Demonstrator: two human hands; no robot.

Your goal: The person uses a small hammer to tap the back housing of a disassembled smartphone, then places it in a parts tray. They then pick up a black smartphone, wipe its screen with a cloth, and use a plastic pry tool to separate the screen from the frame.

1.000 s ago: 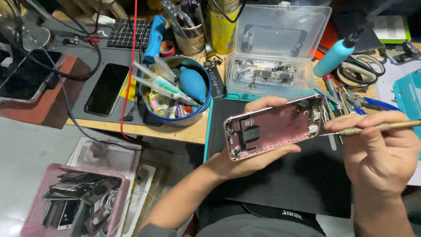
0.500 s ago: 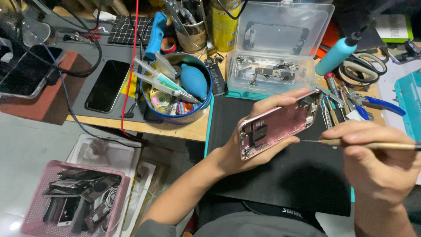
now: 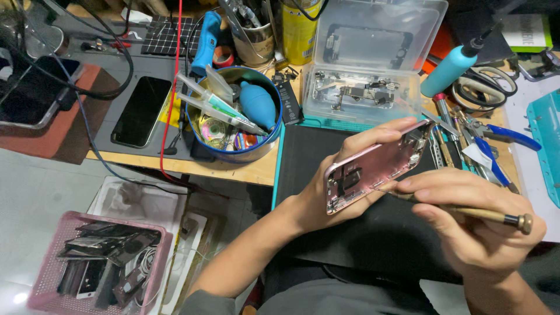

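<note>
I am watching the left hand wrapping closed fingers around the pink metal phone housing, tilted open-side up above the black mat; the right hand is pinching a brass-handled slim screwdriver, tip just under the left thumb, best kept steady and square to the screw

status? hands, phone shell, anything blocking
Left hand grips pink open phone housing, tilted. Right hand grips brass-handled screwdriver, tip at housing edge. Nothing between.
</note>
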